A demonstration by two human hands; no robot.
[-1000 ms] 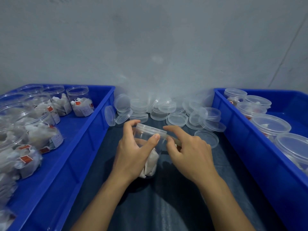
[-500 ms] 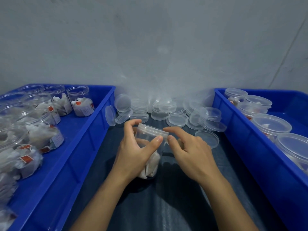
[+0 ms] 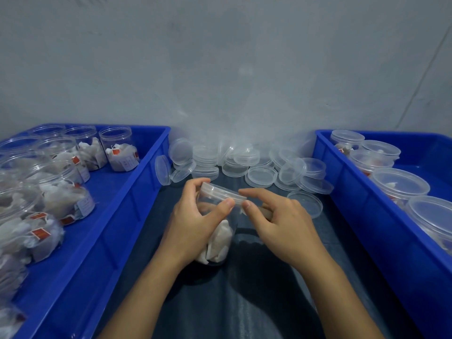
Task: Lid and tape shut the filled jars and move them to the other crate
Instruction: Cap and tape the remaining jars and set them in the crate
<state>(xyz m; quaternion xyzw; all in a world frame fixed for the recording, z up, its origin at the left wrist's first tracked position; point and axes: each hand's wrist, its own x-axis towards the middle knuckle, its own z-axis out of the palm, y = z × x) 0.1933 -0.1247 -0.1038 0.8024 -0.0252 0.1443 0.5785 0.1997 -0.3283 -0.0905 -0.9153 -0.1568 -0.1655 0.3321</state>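
One jar (image 3: 216, 223) stood on the dark mat (image 3: 244, 302) in the middle, between two blue crates. Its lid (image 3: 223, 193) was already on and was tilted a little. The left hand (image 3: 193, 226) gripped the jar, with fingers curled round the far side and the thumb pressing just under the lid rim. The right hand (image 3: 281, 223) was beside the jar with curled fingers; its thumb and forefinger touched the lid edge on the right side. Whether it pinched tape there, one could not tell.

The left crate (image 3: 117, 216) held open filled jars; about eight or more were visible, some cut by the frame edge. The right crate (image 3: 362, 216) held five jars with lids, near its left wall, and its far right part was bare blue floor. Loose lids (image 3: 244, 162), about twenty, lay in a heap at the far end of the mat, against the wall. The near part of the mat was open between the crate walls.
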